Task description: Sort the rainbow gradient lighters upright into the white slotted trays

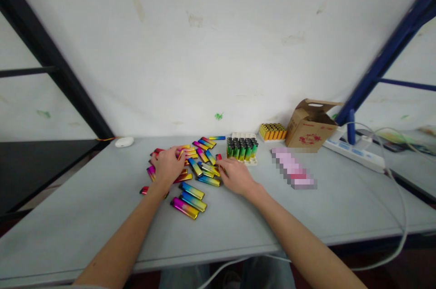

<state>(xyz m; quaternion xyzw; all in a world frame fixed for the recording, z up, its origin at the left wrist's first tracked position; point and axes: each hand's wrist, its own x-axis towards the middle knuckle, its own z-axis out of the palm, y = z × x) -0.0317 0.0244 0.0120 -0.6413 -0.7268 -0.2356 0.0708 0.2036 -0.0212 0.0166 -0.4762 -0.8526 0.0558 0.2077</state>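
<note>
Bending the fingers of the left hand [166, 165] over the reddish side of a loose heap of lighters [195, 167], apparently touching some, but hiding the fingertips too much to tell grasping from resting. Curling the fingers of the right hand [234, 173] down at the heap's right edge, just beside a yellow-ended lighter [214, 170], again showing too little to tell whether pinching anything. Seeing blue-and-yellow lighters lying crossed between the hands, and others lying nearer the front edge of the tabletop [238, 225]. Possibly risking a slide here, through drawing one lighter from beneath its crossed neighbours. Just beyond the right hand, finding green, black-topped lighters [241, 148] standing upright in a white tray [252, 161]; perhaps risking toppling them, through swinging the knuckles forward too low. Further out, noticing yellow pieces [272, 132] packed in rows beside a cardboard box [304, 133], with a power strip [354, 155] lying farther right. Perhaps risking a snag too, through sweeping the right forearm far outward into the drooping cable [403, 216].
</note>
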